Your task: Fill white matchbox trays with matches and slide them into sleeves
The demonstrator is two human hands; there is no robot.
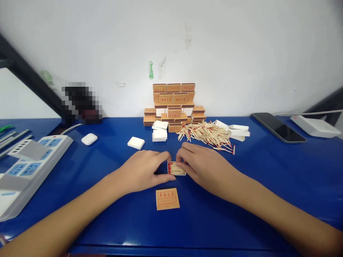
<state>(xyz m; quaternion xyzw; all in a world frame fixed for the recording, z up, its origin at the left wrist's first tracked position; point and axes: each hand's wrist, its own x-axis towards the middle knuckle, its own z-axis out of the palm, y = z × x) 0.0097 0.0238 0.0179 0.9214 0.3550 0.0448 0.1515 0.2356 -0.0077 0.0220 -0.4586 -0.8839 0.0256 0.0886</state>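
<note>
A small white matchbox tray (181,174) lies on the blue table, filled with red-tipped matches (173,169). My left hand (146,170) grips the tray's left end, thumb at the near side and index finger at the far side. Over the right part of the tray, my right hand (205,167) has thumb and bent fingers drawn together at the matches; its fingertips partly cover them. Nearer to me lies a flat orange matchbox sleeve (167,199) with red print. A heap of loose matches (206,135) spreads just beyond my right hand.
Orange matchboxes (173,99) are stacked against the wall. White trays stand beside the heap (239,132) and by the stack (160,135); another white tray (136,143) lies further left. A power strip (34,167), white case (89,139), phone (278,127) and white device (314,126) flank them.
</note>
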